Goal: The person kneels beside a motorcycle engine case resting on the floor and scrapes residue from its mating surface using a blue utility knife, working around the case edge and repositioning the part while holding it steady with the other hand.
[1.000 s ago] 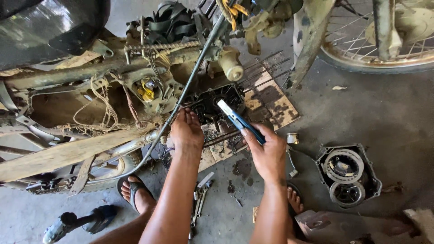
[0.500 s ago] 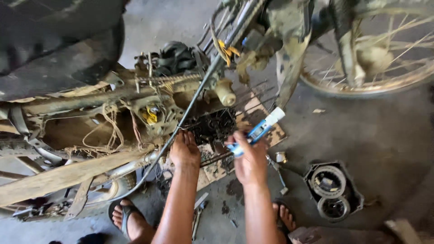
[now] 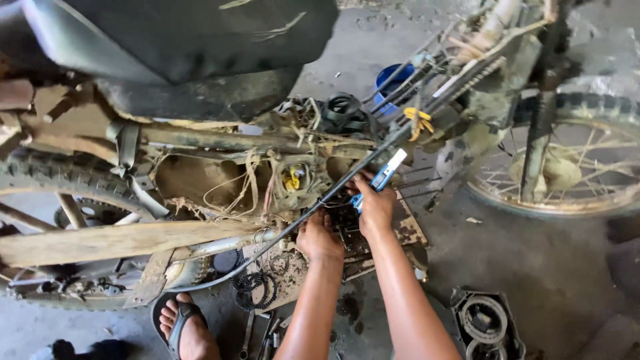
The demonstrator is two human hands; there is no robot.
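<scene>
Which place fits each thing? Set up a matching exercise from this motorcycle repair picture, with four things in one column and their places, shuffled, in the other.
Things
1. blue-and-white tube
2. round blue plastic container
3. dark sandal on a foot
4. dark metal engine cover with round rings

Places
A. on the floor at lower right
B. in the right hand
C. on the floor behind the motorcycle frame, top centre
D. at bottom left, under the wooden plank

Pairs: 1-B, 2-C, 3-D, 4-A

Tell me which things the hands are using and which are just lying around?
In use:
left hand
right hand
blue and white tube
dark engine part

Lying about:
round engine cover
blue bucket
tools on the floor
</scene>
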